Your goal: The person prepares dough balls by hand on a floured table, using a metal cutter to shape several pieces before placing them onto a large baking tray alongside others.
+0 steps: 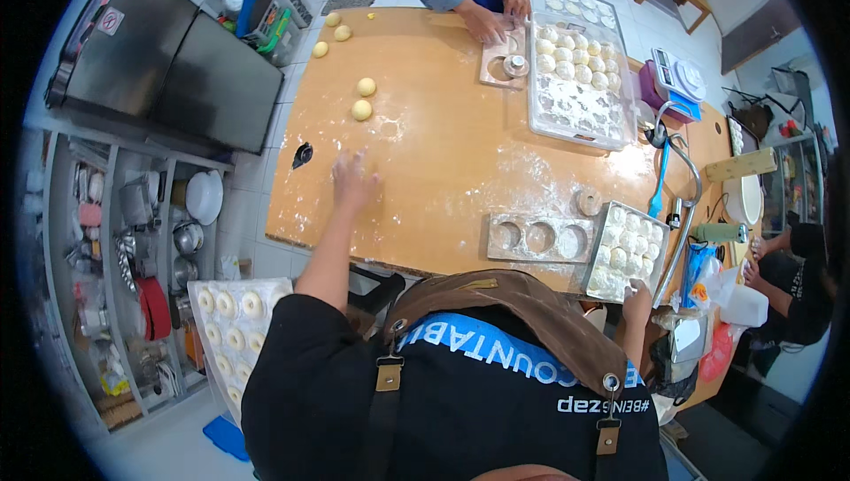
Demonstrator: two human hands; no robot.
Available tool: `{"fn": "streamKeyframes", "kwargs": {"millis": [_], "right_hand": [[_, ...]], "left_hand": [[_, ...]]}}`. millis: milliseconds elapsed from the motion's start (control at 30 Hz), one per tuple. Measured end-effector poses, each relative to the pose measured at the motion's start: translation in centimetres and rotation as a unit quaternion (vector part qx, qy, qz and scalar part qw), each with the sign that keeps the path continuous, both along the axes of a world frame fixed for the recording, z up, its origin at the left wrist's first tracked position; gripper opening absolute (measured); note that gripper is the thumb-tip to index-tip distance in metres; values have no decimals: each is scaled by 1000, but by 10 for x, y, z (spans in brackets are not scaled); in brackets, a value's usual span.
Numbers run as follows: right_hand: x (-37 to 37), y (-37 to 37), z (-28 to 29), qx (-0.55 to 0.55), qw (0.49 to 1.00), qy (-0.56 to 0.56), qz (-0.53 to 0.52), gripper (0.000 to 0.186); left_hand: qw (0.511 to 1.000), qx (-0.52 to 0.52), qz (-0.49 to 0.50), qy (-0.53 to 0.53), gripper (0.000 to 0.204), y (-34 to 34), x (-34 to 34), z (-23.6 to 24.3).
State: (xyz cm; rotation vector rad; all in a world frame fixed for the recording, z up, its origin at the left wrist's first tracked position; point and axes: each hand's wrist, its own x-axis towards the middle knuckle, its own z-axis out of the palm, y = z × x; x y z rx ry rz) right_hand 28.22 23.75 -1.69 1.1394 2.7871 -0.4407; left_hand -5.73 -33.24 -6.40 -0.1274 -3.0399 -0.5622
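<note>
My left hand (354, 184) is over the floured left part of the wooden table (425, 153), fingers apart, holding nothing. Beyond it lie two yellowish dough balls (364, 98); several more (333, 33) sit near the table's far left corner. At the near right, my right hand (635, 300) has its fingers closed over the near rim of a metal tray (589, 282) filled with floured dough balls (630, 242). Left of this tray lies a wooden mould (496, 237) with three round hollows, and a small round wooden piece (588, 203) rests behind it.
Across the table, another person's hands (496, 20) touch a second mould (503, 73). Beside it stands a clear plastic box (575, 135) with dough balls. Ring-shaped dough (226, 304) covers a tray at my left. A scale (682, 78) and a metal hook (691, 180) stand right.
</note>
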Motion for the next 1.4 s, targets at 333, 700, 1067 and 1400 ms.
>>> {"fn": "streamKeyframes", "kwargs": {"millis": [333,700,1067,1400], "right_hand": [[1,-40,30,-1,995,-28,-97,26],[16,-15,1,15,996,30,-85,22],[-5,35,-11,0,990,-104,-92,34],[8,35,-19,-72,995,-72,24,41]], "left_hand": [[992,-65,-70,-80,63,-2,-174,-27],[979,159,106,76,27,12,-140,-30],[934,342,-51,-87,39,150,23,17],[828,162,-516,-144,39,420,192,68]]}}
